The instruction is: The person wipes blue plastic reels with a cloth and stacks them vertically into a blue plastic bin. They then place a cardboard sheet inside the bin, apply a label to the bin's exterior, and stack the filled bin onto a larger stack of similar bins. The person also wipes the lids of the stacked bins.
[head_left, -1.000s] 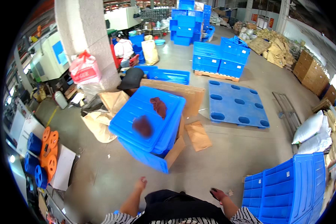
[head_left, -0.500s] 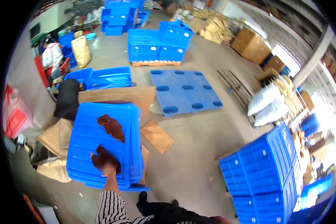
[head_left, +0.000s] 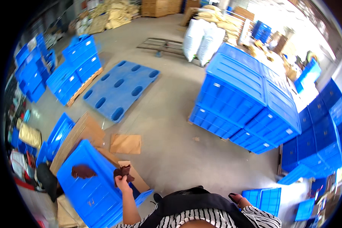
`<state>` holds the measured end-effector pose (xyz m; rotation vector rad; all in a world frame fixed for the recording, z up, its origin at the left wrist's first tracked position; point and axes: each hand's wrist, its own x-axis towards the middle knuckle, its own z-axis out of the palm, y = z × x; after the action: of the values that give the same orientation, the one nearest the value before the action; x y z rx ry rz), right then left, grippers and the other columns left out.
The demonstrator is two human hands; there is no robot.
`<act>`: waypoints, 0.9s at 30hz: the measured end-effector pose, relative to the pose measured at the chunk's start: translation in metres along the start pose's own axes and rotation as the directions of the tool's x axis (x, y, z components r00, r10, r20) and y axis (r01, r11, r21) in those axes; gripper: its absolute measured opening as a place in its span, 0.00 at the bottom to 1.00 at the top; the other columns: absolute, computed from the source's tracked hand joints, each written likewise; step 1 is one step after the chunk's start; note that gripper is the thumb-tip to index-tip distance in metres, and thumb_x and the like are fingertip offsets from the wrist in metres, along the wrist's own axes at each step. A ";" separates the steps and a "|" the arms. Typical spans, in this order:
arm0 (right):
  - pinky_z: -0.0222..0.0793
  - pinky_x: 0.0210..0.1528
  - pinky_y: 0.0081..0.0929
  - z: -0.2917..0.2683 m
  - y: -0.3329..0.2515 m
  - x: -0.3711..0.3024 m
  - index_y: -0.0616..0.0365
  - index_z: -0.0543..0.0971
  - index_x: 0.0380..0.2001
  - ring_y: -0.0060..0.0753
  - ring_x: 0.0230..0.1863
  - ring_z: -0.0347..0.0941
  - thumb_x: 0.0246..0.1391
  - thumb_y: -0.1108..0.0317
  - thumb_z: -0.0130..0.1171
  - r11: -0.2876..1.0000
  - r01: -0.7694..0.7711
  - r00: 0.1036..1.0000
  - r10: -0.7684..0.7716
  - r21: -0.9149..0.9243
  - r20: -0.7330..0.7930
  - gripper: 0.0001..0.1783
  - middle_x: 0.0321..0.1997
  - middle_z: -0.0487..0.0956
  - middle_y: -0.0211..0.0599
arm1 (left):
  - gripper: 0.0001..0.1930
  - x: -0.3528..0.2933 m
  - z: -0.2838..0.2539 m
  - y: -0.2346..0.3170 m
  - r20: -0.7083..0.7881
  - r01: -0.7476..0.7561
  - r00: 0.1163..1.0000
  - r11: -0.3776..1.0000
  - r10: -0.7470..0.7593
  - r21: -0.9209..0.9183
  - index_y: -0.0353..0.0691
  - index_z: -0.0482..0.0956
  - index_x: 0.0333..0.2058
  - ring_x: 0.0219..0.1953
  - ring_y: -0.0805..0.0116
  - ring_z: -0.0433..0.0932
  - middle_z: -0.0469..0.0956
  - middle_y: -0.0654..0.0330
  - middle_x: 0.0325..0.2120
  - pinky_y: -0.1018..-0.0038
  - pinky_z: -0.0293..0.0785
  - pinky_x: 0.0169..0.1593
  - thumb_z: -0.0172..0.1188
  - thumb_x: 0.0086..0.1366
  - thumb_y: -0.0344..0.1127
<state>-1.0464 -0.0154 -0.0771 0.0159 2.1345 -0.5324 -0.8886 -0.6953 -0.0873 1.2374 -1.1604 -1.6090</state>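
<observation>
My left hand [head_left: 121, 183] is closed on a crumpled dark brown cloth [head_left: 126, 173], held up by the right edge of a stack of blue plastic lids [head_left: 91, 182]. A second brown cloth [head_left: 83, 171] lies on the top lid, apart from my hand. My right hand [head_left: 237, 199] is out to the right, its fingers curled round something dark that I cannot make out. A blue bin [head_left: 265, 199] stands on the floor behind that hand.
Flattened cardboard [head_left: 78, 140] leans by the lids, and a brown paper sheet [head_left: 126, 144] lies on the floor. Further off are a blue pallet [head_left: 118, 91], stacked blue bins [head_left: 235, 91], white sacks [head_left: 203, 41] and a metal cart frame [head_left: 163, 46].
My view has swung right. My left hand has lifted one brown cloth off the lids and carried it to their right edge; the other still lies there. My right hand now shows more clearly.
</observation>
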 end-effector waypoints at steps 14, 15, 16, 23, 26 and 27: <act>0.68 0.58 0.29 -0.071 0.207 0.087 0.51 0.75 0.56 0.42 0.57 0.73 0.60 0.53 0.53 0.917 0.174 0.962 -0.081 0.359 -0.260 0.24 0.57 0.76 0.42 | 0.26 -0.241 0.570 0.131 0.889 0.195 0.455 0.969 0.049 -0.153 0.33 0.67 0.57 0.55 0.61 0.72 0.73 0.53 0.51 0.64 0.67 0.59 0.55 0.59 0.31; 0.68 0.58 0.29 -0.093 0.244 0.097 0.50 0.75 0.56 0.42 0.57 0.73 0.60 0.54 0.53 0.913 0.218 0.919 -0.074 0.344 -0.387 0.24 0.57 0.76 0.43 | 0.23 -0.257 0.627 0.131 0.899 0.170 0.412 0.956 0.151 -0.238 0.38 0.68 0.56 0.50 0.63 0.75 0.74 0.54 0.49 0.66 0.75 0.49 0.53 0.60 0.27; 0.67 0.58 0.28 -0.111 0.203 0.106 0.53 0.74 0.56 0.40 0.58 0.72 0.60 0.55 0.54 0.860 0.144 0.942 0.032 0.489 -0.334 0.24 0.57 0.76 0.43 | 0.22 -0.258 0.655 0.150 0.906 0.089 0.373 0.964 0.200 -0.250 0.37 0.69 0.55 0.51 0.65 0.74 0.74 0.56 0.49 0.67 0.73 0.51 0.53 0.60 0.25; 0.67 0.58 0.31 -0.296 0.065 0.167 0.52 0.73 0.58 0.41 0.58 0.73 0.59 0.54 0.55 0.798 0.158 0.883 0.149 0.581 -0.445 0.27 0.56 0.77 0.45 | 0.20 -0.244 0.902 0.193 0.846 -0.169 0.219 0.872 0.487 -0.459 0.36 0.71 0.52 0.48 0.71 0.73 0.76 0.60 0.44 0.74 0.67 0.55 0.57 0.60 0.23; 0.67 0.58 0.26 -0.348 0.063 0.202 0.55 0.74 0.57 0.34 0.57 0.73 0.59 0.59 0.57 0.837 0.086 0.863 0.209 0.541 -0.461 0.24 0.56 0.78 0.42 | 0.21 -0.235 1.005 0.176 0.804 -0.290 0.218 0.824 0.553 -0.487 0.35 0.71 0.52 0.50 0.69 0.73 0.76 0.59 0.44 0.74 0.67 0.56 0.59 0.59 0.24; 0.67 0.58 0.27 -0.369 0.065 0.208 0.54 0.74 0.57 0.36 0.57 0.74 0.59 0.59 0.57 0.841 0.063 0.870 0.217 0.537 -0.442 0.24 0.55 0.78 0.43 | 0.20 -0.228 1.042 0.163 0.800 -0.315 0.220 0.816 0.559 -0.484 0.36 0.72 0.52 0.50 0.69 0.73 0.76 0.59 0.44 0.74 0.67 0.55 0.59 0.59 0.24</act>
<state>-1.4440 0.1448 -0.0818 0.6182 2.3751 -1.1682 -1.8460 -0.3203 0.2411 -0.3966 -1.7138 -1.8785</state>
